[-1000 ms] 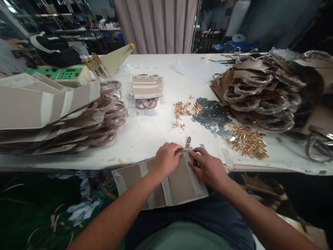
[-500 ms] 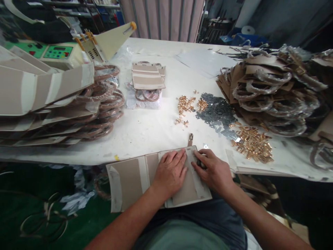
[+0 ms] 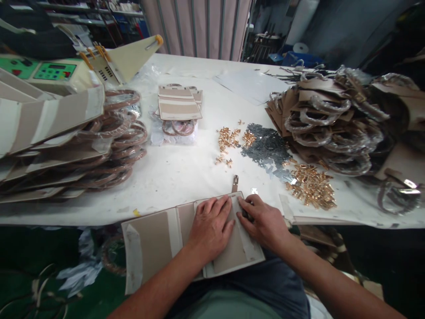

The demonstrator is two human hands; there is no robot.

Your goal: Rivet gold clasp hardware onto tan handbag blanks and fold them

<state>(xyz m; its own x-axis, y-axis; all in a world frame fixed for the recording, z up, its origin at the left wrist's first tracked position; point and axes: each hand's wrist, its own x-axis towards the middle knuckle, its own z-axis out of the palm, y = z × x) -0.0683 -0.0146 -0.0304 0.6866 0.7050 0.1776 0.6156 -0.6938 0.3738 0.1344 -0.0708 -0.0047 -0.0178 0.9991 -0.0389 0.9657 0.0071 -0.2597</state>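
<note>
A beige bag panel (image 3: 151, 239) with pale strips lies folded out at the table's front edge, partly over my lap. My left hand (image 3: 210, 226) rests flat on its right half, fingers stretched out and nearly together. Beside it, my right hand (image 3: 264, 219) is closed round a small dark object (image 3: 247, 214), mostly hidden by the fingers, and its fingertips press on the panel's white strip. A brown strap with a metal fitting (image 3: 235, 181) sticks out past the panel's far edge. Near the right hand lies a small silver plate (image 3: 254, 191).
Gold fittings (image 3: 312, 186) and dark flat plates (image 3: 265, 146) lie in heaps ahead. Stacked bag parts with wrapped handles (image 3: 122, 133) stand left, and another pile (image 3: 318, 110) right. A smaller stack (image 3: 179, 104) is mid-table. A machine with a green panel (image 3: 55, 71) stands back left.
The view has shifted, so the table things appear a little further left. Both hands keep nearly the same places on the panel; the right fingertips still press on the strip.
</note>
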